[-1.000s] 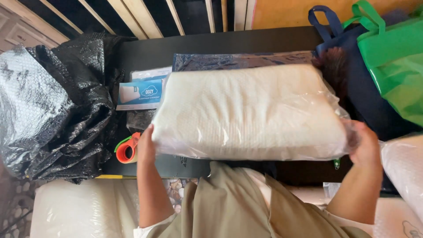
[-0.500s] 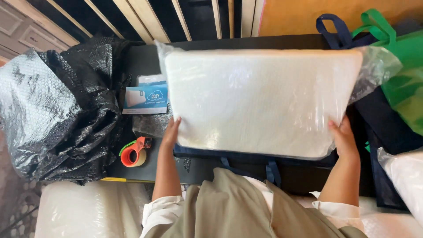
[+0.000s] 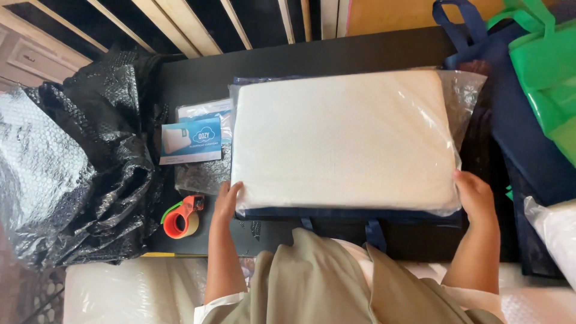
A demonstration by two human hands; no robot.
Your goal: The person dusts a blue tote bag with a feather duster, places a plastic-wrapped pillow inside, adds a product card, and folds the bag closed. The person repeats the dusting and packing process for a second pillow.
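Lowered since the earlier frames, the plastic-wrapped white pillow (image 3: pixel 342 141) now lies flat on the dark table (image 3: pixel 312 57) rather than tilted up in the air; it sits on a navy bag (image 3: pixel 360 215) whose edge and straps show along its near side.

Largest items first. Black bubble wrap (image 3: pixel 78 168) is heaped at the table's left end. A second navy bag (image 3: pixel 516 144) and a green bag (image 3: pixel 546 66) stand at the right end. The pillow occupies the table's centre, its long axis running left to right across the person's front.

Left hand (image 3: pixel 227 201): fingers curled on the pillow's near left corner, gripping wrapper and edge. Right hand (image 3: pixel 475 195): clasped on the near right corner, likewise gripping. The pillow lies directly ahead of both hands, away from the body; neither hand is clearly nearer.

Smaller items: a blue-and-white printed card (image 3: pixel 191 141) lies just beside the pillow's left edge, and an orange tape dispenser (image 3: pixel 182 217) rests near the left hand, apart from it.
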